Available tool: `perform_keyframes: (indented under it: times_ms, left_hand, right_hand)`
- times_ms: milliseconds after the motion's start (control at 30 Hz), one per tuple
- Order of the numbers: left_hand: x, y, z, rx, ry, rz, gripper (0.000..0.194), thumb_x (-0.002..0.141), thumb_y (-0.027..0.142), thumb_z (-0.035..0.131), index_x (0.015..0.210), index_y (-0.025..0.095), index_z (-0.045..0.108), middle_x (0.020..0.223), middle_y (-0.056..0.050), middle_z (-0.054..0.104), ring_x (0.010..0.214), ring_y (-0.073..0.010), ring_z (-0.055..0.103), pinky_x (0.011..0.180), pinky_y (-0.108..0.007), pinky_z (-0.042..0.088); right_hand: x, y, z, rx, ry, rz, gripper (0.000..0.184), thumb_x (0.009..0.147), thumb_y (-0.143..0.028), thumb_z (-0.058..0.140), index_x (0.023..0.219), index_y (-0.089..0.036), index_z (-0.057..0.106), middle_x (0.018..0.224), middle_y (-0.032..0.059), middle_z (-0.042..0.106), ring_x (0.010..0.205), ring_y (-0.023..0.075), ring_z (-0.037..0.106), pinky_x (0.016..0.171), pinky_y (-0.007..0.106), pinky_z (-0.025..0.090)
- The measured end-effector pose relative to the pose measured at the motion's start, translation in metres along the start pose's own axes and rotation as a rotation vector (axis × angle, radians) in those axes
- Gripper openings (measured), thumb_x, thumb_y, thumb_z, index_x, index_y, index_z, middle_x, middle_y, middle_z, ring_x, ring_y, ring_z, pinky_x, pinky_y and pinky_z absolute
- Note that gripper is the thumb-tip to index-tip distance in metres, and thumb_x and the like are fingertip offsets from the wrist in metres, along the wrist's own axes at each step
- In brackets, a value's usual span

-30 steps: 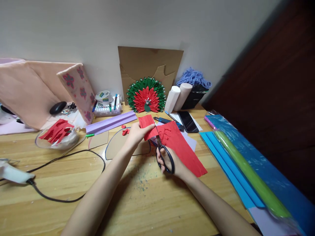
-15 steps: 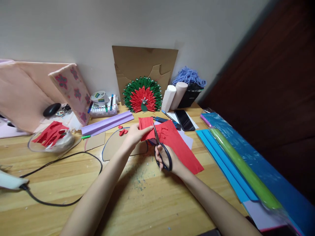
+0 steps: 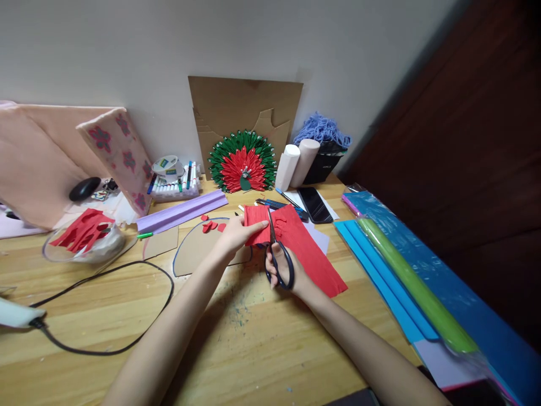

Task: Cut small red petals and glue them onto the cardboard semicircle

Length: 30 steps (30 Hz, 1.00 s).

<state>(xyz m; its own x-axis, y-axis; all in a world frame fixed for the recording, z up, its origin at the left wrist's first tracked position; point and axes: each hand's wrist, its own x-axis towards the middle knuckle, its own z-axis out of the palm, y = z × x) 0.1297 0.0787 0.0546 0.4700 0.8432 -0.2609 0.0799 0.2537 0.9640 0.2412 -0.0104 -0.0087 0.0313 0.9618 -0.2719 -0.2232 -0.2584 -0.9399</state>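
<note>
Paper [image 3: 256, 216] in a small red piece is pinched by my left hand [image 3: 235, 233], the thumb flat on top and pointing right, toward the scissors [image 3: 273, 233]. The blades run along the piece's right side, just past my thumb tip, their long axis going from near to far with a slight lean left at the tips. My right hand [image 3: 281, 273] grips the handles from the near side, fingers curled at the loops; how far the blades are parted I can't tell. My left hand is thus the nearer to the paper, and my right reaches it only through the scissors.

Below is a wooden table [image 3: 249, 349]. At its left lie a white corded tool [image 3: 17, 313] and a bowl [image 3: 49, 255] of red scraps; then cardboard [image 3: 192, 248] partly under my left forearm, with red bits on it. Against the far wall [image 3: 160, 51] a red-and-green peacock [image 3: 242, 172] stands upright. Right of the scissors I see a larger red sheet [image 3: 315, 254], a phone [image 3: 315, 204] beyond it, and a green roll [image 3: 416, 282] farthest right.
</note>
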Motion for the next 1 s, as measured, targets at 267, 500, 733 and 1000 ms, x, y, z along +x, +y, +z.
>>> perform_keyframes:
  times_ms: [267,500,733,1000]
  left_hand:
    - [-0.002,0.000,0.001,0.096,-0.095,-0.079,0.030,0.061,0.034,0.074,0.079,0.011,0.068,0.077,-0.007,0.068,0.062,-0.0119,0.058,0.058,-0.022,0.043]
    - [-0.001,0.012,-0.016,0.075,0.023,0.024,0.033,0.062,0.038,0.072,0.080,0.011,0.066,0.072,-0.004,0.067,0.055,-0.0108,0.055,0.052,-0.021,0.041]
    - [0.009,0.010,-0.038,0.104,0.155,0.110,0.041,0.065,0.044,0.069,0.089,0.011,0.067,0.083,-0.009,0.069,0.062,-0.0130,0.058,0.050,-0.020,0.041]
    - [0.016,-0.037,0.018,0.073,0.099,0.137,0.046,0.064,0.044,0.068,0.092,0.007,0.065,0.086,-0.012,0.070,0.070,-0.0213,0.064,0.059,-0.028,0.049]
  right_hand:
    - [0.000,-0.004,0.002,-0.070,0.054,0.011,0.073,0.052,-0.090,0.035,0.064,-0.018,0.044,0.039,-0.0083,0.041,0.028,0.0077,0.047,0.030,0.017,0.040]
    - [-0.007,-0.023,-0.018,-0.349,-0.018,0.005,0.064,0.066,-0.083,0.033,0.070,-0.020,0.044,0.046,-0.0065,0.044,0.033,0.0095,0.046,0.033,0.021,0.036]
    - [-0.012,-0.057,-0.050,-1.272,0.338,0.042,0.044,0.070,-0.057,0.063,0.085,-0.017,0.052,0.087,0.0119,0.067,0.081,0.0276,0.063,0.061,0.030,0.041]
    - [0.009,-0.058,-0.066,-1.354,0.447,0.039,0.013,0.080,-0.025,0.060,0.091,-0.017,0.060,0.096,0.0107,0.068,0.094,0.0235,0.063,0.076,0.028,0.043]
